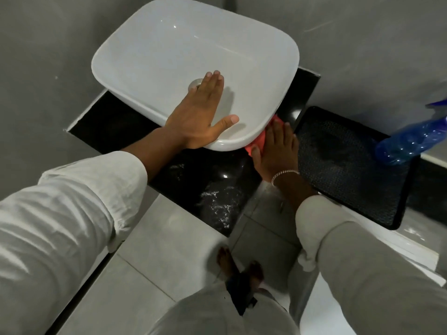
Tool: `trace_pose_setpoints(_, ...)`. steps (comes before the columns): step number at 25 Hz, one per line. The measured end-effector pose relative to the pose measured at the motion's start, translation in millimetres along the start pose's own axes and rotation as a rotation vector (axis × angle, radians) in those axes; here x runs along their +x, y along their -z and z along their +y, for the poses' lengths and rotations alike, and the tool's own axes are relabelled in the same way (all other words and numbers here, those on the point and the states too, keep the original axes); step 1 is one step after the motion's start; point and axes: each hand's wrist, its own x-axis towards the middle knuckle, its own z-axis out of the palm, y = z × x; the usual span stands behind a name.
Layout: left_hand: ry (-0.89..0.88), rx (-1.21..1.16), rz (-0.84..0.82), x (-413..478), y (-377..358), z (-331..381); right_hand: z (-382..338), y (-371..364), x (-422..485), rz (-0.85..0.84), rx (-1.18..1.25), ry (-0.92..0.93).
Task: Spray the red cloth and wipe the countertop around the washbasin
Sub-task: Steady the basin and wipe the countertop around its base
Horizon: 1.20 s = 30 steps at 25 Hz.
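A white washbasin (169, 44) stands on a black countertop (208, 175). My left hand (198, 112) hovers flat and empty over the basin's near rim, fingers spread toward the drain. My right hand (278, 148) presses flat on the red cloth (260, 141) on the counter, just under the basin's right front corner. Most of the cloth is hidden under the palm and the basin. A blue spray bottle (411, 141) lies tilted at the far right, away from both hands.
A black textured mat (350, 170) lies on the counter right of the basin. Grey walls close the back and left. Wet streaks shine on the counter's front part. Below are pale floor tiles (169, 238) and my bare feet (239, 264).
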Motion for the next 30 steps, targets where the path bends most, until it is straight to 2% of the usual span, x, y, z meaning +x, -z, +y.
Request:
trace_pose_setpoints(3,0.004,0.004,0.016,-1,-1,1,-11,-4,-22,0.027,-0.018,-0.003)
trace_pose_setpoints(8,-0.046,-0.002,0.042,-1,3,-2,-64,-28,-134,0.008,0.025,0.081)
trace_pose_setpoints(10,-0.053,-0.008,0.022,1,1,-4,-63,-26,-125,-0.033,0.015,0.084)
trace_pose_setpoints(16,-0.159,0.004,0.016,5,-9,-17,-57,-2,-42,-0.097,-0.077,-0.214)
trace_pose_setpoints(18,-0.2,0.0,-0.017,4,-9,-18,-68,3,-50,-0.131,-0.101,-0.242)
trace_pose_setpoints(21,-0.271,-0.027,-0.095,4,-5,-21,-100,0,-110,-0.156,-0.154,-0.27)
trace_pose_setpoints(24,-0.315,-0.046,-0.062,2,-1,-24,-145,-13,-170,-0.109,-0.082,-0.327)
trace_pose_setpoints(28,-0.34,-0.034,-0.01,-2,2,-34,-143,-15,-144,-0.071,-0.108,-0.368)
trace_pose_setpoints(30,-0.291,0.01,-0.007,-6,3,-51,-133,-13,-115,-0.064,-0.11,-0.435)
